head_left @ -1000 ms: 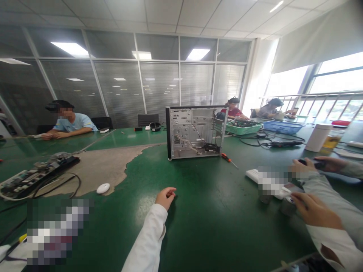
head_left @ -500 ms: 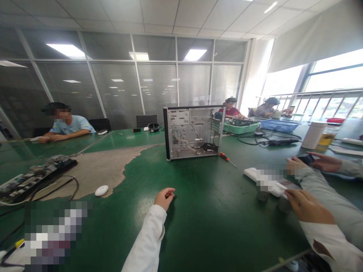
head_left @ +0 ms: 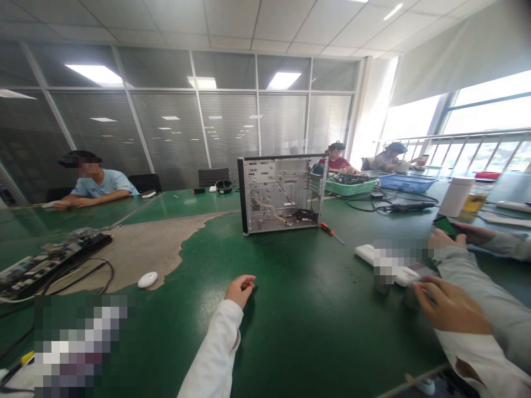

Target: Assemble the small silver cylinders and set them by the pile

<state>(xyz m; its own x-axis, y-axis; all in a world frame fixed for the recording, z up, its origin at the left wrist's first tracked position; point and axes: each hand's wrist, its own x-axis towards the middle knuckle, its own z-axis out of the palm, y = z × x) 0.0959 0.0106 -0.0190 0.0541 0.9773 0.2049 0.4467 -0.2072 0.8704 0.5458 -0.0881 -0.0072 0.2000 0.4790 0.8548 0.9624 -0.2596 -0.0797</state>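
My left hand rests on the green table, fingers loosely curled in, with nothing seen in them. In front of it stands an open computer case, its metal inside and loose cables showing. An orange-handled screwdriver lies beside the case's lower right corner. My right hand is at the right, its half-bent fingers a little apart at the near end of a long white device. Whether they touch it I cannot tell; part of the device is blurred out.
Near my right arm, another person's hands hold a dark, flat object. Farther back are green and blue baskets, a white bottle and cables. A circuit board and a white round object lie left. Other people sit around.
The view has shifted very slightly. The other person's hands at the right have tilted the flat object, which now shows green. My own hands stay where they were.
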